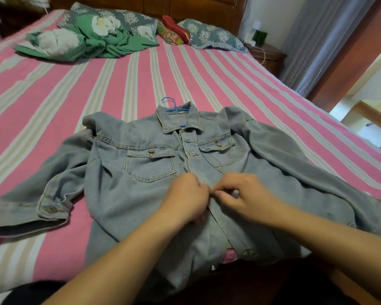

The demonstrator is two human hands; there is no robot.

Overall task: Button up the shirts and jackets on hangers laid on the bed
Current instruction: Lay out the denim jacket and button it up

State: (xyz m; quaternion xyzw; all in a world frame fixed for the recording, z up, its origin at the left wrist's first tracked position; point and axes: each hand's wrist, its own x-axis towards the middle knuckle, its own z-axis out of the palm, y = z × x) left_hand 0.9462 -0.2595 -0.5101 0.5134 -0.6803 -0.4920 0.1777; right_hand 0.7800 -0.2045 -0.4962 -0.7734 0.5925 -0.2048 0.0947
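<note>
A light blue denim jacket (141, 190) lies face up on the bed on a blue hanger (171, 104), collar pointing away from me. One metal button (192, 153) on the upper placket is fastened. Both hands meet at the placket at mid-chest. My left hand (185, 197) grips the left front edge of the jacket with curled fingers. My right hand (240, 194) pinches the right front edge against it. The button between my fingers is hidden. Below my hands the jacket front hangs apart, and a lower button (212, 267) shows near the hem.
The bed carries a pink and white striped cover (141, 80). A crumpled green and white floral cloth (86, 40) and blue patterned pillows (211, 36) lie at the head. A nightstand (266, 56) and a grey curtain (321, 40) stand at the right.
</note>
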